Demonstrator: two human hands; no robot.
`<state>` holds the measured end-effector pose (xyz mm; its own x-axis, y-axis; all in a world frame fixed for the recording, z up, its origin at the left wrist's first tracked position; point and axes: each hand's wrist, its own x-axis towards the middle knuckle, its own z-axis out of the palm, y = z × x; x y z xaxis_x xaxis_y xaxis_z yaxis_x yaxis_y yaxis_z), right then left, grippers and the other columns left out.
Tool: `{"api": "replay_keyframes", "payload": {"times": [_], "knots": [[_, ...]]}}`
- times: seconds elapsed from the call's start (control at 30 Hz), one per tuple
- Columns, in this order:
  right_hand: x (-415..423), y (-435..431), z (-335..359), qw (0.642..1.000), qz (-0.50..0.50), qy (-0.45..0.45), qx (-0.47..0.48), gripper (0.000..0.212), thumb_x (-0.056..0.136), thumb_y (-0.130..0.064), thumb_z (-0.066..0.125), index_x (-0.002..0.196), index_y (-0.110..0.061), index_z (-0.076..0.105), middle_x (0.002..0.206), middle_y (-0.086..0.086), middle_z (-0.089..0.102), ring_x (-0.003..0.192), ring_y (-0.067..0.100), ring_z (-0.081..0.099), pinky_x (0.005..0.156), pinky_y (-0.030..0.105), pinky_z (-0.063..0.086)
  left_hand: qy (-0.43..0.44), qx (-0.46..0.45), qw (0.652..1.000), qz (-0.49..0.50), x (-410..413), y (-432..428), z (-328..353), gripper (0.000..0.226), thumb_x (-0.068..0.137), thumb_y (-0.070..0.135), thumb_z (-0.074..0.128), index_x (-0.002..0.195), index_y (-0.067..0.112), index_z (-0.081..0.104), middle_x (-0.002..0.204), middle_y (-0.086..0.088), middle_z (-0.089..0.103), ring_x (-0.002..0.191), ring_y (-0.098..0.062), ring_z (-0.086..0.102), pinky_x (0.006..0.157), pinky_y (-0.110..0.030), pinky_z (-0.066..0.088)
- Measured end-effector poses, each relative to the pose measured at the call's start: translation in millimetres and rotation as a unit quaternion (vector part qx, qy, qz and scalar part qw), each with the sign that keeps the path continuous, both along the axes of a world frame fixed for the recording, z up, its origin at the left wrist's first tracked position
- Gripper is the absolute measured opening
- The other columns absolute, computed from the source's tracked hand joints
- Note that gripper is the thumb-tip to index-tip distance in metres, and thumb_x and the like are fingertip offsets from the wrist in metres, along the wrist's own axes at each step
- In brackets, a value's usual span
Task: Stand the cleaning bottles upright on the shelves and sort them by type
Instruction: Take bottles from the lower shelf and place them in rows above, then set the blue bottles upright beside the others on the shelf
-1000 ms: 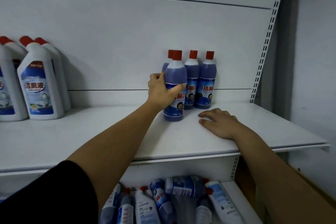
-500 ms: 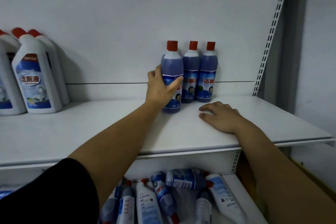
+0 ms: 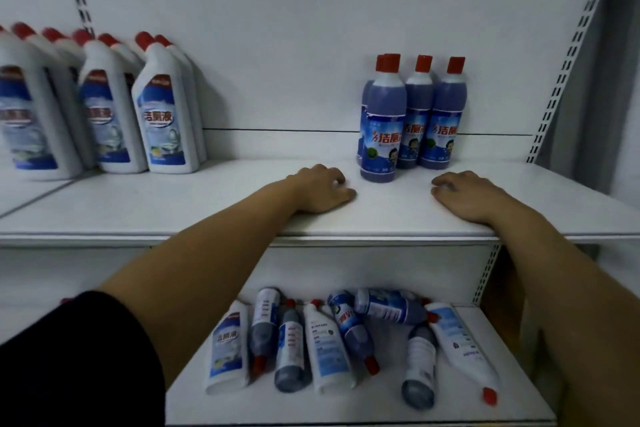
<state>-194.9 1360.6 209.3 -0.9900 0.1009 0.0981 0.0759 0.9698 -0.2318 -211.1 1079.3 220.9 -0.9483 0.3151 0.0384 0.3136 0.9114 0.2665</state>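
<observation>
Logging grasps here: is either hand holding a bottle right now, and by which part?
Nothing is held: left hand and right hand rest on the upper shelf.

A single wide-angle head-worn view looks forward and slightly down from close before the upper shelf (image 3: 173, 208), taking in the lower shelf (image 3: 346, 409) nearest.
</observation>
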Motion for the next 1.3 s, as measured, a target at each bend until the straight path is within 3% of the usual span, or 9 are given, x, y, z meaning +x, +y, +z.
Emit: {"api": "replay_keyframes", "payload": {"times": [0.17,0.33,0.53,0.7,0.87,0.93,1.0,1.3], "knots": [[19.9,-42.5,-0.9,1.0,-0.008,0.02,-0.006,0.049,0.096,-0.044,0.042,0.141,-0.026,0.048,0.147,0.012,0.044,0.127,0.035,0.047,0.107,0.045,0.04,0.016,0.018,1.0,-0.001,31.4,-49.4,-2.9,0.055,0.096,0.058,0.046,0.143,0.03,0.046,0.152,-0.005,0.041,0.136,-0.029,0.042,0.115,-0.043,0.032],[43.5,-122.5,6.0,0.998,0.046,0.027,-0.018,0.045,0.097,-0.037,0.047,0.138,-0.018,0.053,0.144,0.009,0.05,0.124,0.029,0.051,0.104,0.04,0.042,0.025,0.014,0.999,-0.02,58.2,-113.4,-2.1,0.053,0.098,0.054,0.047,0.143,0.025,0.049,0.15,-0.008,0.044,0.134,-0.029,0.045,0.112,-0.039,0.035],[82.9,-236.4,1.3,0.989,0.114,0.079,-0.042,0.037,0.097,-0.026,0.048,0.129,-0.013,0.061,0.134,0.009,0.06,0.118,0.027,0.056,0.095,0.031,0.043,0.069,0.032,0.997,-0.012,92.7,-205.9,-9.3,0.049,0.098,0.051,0.047,0.135,0.02,0.056,0.137,-0.007,0.058,0.12,-0.027,0.055,0.104,-0.045,0.045],[116.4,-321.6,-12.9,0.981,0.132,0.131,-0.063,0.038,0.097,-0.024,0.047,0.13,-0.012,0.061,0.135,0.012,0.057,0.119,0.029,0.056,0.101,0.038,0.045,0.133,0.041,0.99,-0.007,126.9,-281.4,-22.6,0.044,0.098,0.048,0.048,0.132,0.023,0.058,0.133,-0.005,0.06,0.117,-0.025,0.056,0.1,-0.045,0.047],[152.8,-392.2,-40.3,0.972,0.126,0.188,-0.056,0.051,0.092,-0.022,0.054,0.141,-0.011,0.049,0.147,0.013,0.045,0.133,0.032,0.043,0.111,0.041,0.034,0.202,0.077,0.976,-0.027,170.4,-350.1,-47.6,0.046,0.095,0.034,0.054,0.14,0.022,0.051,0.145,-0.004,0.05,0.133,-0.023,0.044,0.111,-0.04,0.035],[169.1,-419.5,-59.7,0.967,0.119,0.206,-0.086,0.059,0.091,-0.02,0.055,0.147,-0.013,0.039,0.158,0.011,0.028,0.146,0.029,0.024,0.118,0.043,0.024,0.221,0.066,0.972,-0.039,186.0,-371.6,-61.8,0.05,0.095,0.032,0.054,0.144,0.023,0.046,0.154,-0.002,0.04,0.143,-0.021,0.032,0.117,-0.041,0.026],[183.6,-443.2,-82.3,0.964,0.111,0.216,-0.106,0.064,0.091,-0.02,0.058,0.15,-0.016,0.034,0.164,0.005,0.012,0.15,0.026,0.013,0.12,0.043,0.019,0.215,0.057,0.974,-0.031,196.3,-390.6,-81.2,0.05,0.095,0.031,0.053,0.144,0.022,0.046,0.154,-0.001,0.039,0.143,-0.021,0.03,0.116,-0.042,0.027],[182.1,-491.9,-180.2,0.986,0.148,0.045,-0.068,0.061,0.092,-0.02,0.056,0.149,-0.015,0.036,0.157,0.006,0.032,0.141,0.027,0.032,0.115,0.04,0.029,0.076,0.029,0.99,0.117,186.3,-467.6,-191.0,0.044,0.095,0.032,0.055,0.137,0.019,0.052,0.145,-0.006,0.05,0.134,-0.028,0.04,0.109,-0.043,0.036]]}}
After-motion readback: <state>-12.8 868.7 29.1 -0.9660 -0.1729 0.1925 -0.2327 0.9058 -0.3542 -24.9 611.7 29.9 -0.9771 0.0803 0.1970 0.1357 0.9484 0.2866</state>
